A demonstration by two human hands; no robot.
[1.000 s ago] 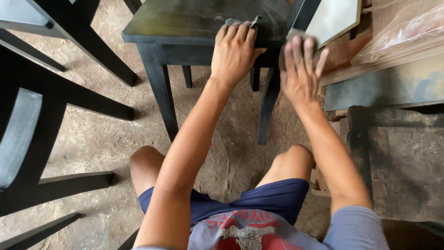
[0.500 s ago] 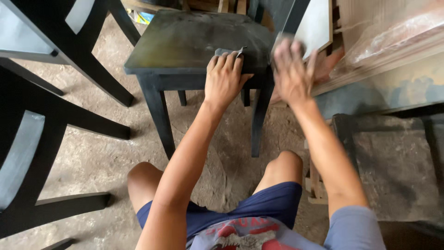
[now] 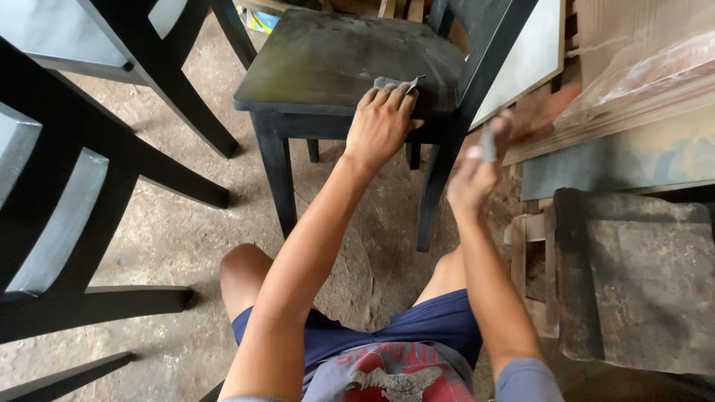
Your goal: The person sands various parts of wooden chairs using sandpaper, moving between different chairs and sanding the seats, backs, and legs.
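Observation:
A dark-painted wooden chair [image 3: 328, 59] stands in front of me, its seat dull and scuffed. My left hand [image 3: 380, 123] lies flat on the seat's near right part and presses a small grey sheet of sandpaper [image 3: 396, 82] under its fingers. My right hand [image 3: 477, 175] hangs in the air just right of the chair's rear leg [image 3: 439, 171]. It is blurred by motion and touches nothing. A small grey patch shows at its fingers; I cannot tell what it is. My bare knees and blue shorts are below.
Other black chairs [image 3: 89, 186] crowd the left side, with legs across the dirt floor [image 3: 186, 223]. A white-faced panel [image 3: 525, 59] leans behind the chair. Wooden boards and plastic-wrapped stock [image 3: 640, 82] and a dark stone block [image 3: 640, 283] fill the right.
My right hand has come off the chair's right side, where it lay flat, and dropped back toward me. The left hand stays on the sandpaper. The view has tilted down slightly.

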